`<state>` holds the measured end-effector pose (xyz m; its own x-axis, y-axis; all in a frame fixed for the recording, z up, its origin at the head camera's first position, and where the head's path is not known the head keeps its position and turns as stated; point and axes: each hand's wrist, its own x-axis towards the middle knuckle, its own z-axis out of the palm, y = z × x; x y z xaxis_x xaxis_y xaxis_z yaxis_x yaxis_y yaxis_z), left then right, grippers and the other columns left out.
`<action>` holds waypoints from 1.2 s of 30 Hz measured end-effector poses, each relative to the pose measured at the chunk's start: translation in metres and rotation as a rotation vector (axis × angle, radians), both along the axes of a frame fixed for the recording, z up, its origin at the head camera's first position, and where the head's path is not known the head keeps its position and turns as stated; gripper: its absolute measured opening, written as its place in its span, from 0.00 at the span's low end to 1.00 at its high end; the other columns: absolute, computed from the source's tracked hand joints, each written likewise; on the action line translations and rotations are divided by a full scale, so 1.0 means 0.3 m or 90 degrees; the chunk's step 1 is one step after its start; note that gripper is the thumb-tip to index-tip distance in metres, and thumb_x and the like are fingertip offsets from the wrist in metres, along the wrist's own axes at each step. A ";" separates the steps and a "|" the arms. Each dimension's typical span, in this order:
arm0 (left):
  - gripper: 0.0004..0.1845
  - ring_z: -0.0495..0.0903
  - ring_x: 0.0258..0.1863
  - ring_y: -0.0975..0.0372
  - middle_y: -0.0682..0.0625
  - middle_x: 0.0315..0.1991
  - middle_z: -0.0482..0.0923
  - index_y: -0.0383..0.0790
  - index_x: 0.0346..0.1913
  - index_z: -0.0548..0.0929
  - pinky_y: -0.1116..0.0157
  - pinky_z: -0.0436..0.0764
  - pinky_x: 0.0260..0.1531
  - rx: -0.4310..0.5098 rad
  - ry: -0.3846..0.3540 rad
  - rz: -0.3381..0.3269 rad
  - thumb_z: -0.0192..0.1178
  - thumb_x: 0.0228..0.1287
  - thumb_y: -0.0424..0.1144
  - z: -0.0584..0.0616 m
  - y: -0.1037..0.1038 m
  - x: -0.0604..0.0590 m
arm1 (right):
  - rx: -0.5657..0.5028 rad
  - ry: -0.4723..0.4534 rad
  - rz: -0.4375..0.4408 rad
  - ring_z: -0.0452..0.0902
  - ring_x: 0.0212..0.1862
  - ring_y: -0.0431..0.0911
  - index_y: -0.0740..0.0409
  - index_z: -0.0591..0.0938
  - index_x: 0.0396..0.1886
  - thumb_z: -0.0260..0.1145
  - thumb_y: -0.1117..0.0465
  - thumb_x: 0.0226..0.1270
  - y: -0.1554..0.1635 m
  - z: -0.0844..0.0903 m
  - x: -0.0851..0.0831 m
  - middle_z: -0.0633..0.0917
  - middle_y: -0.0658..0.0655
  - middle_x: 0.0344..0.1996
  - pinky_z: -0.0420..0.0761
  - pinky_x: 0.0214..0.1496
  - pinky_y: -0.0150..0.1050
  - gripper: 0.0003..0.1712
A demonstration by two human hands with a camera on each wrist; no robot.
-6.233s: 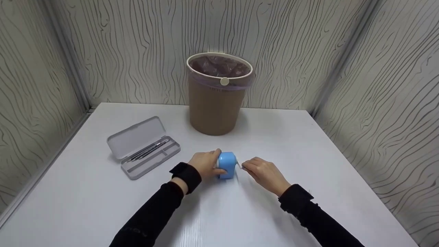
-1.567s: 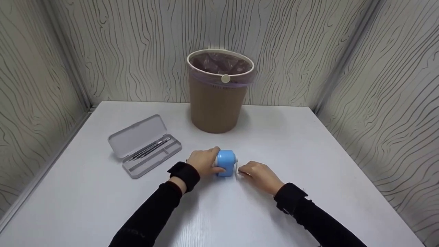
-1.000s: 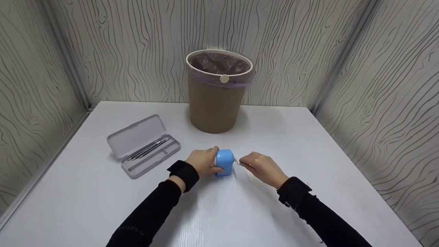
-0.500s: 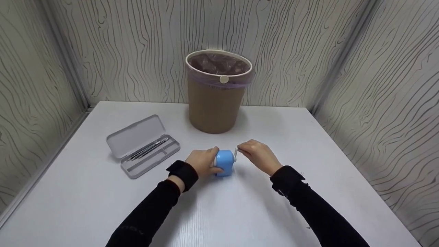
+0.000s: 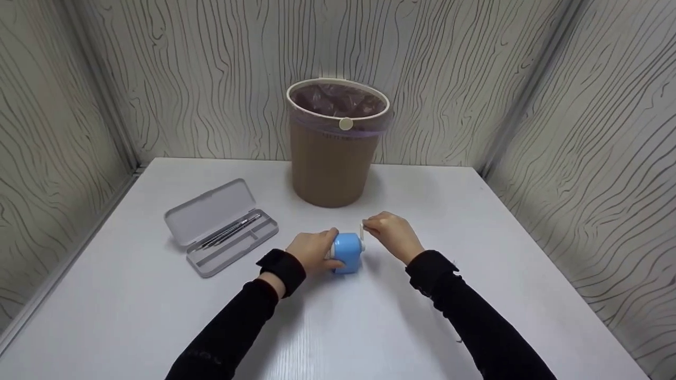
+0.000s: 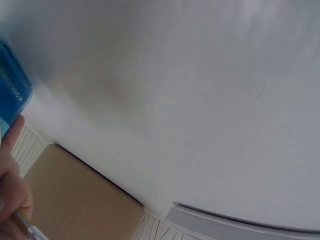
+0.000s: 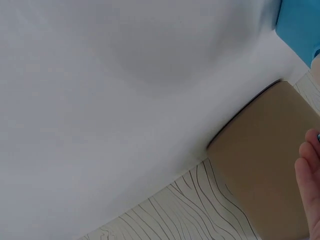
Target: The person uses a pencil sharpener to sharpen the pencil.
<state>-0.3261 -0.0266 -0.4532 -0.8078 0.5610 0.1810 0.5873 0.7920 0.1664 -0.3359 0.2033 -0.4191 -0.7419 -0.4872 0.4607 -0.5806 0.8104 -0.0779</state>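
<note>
Left-hand grip: the left hand (image 5: pixel 311 252) is clamped on the blue sharpener (image 5: pixel 347 253) from its left side, thumb along the near face and a finger over the far edge.
Right-hand grip: the right hand (image 5: pixel 395 235) has its fingertips together on the end of the pale crank handle (image 5: pixel 362 232), which points away from the person.
Sharpener: at the middle of the white table (image 5: pixel 343 332), between the two hands, crank side to the right; white lettering shows on it in the left wrist view.
Slim piece at the left fingers: a yellowish stick (image 6: pixel 22 224) with a silvery part, too little in view to name.
Wrists: a black band (image 5: pixel 282 272) on the left and another black band (image 5: pixel 432 270) on the right, above black sleeves (image 5: pixel 227 330).
Pencil case: the grey case (image 5: pixel 224 261) lies left of the sharpener, set at a slant, lid raised.
Pencils: several dark pencils (image 5: pixel 229 232) lie side by side in the long rear compartment.
Bin: a brown bin (image 5: pixel 330 169) stands upright behind the sharpener, its pale rim holding a purplish liner (image 5: pixel 338 100).
Surround: wood-grain-patterned panels (image 5: pixel 438 79) rise behind and at both sides.
</note>
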 end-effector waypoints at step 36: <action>0.38 0.90 0.42 0.57 0.46 0.50 0.88 0.42 0.65 0.71 0.60 0.88 0.43 -0.019 0.010 0.014 0.66 0.63 0.64 -0.006 -0.001 0.002 | 0.075 -0.125 -0.014 0.88 0.36 0.52 0.64 0.90 0.31 0.72 0.70 0.62 -0.006 -0.142 0.000 0.92 0.59 0.30 0.86 0.43 0.47 0.02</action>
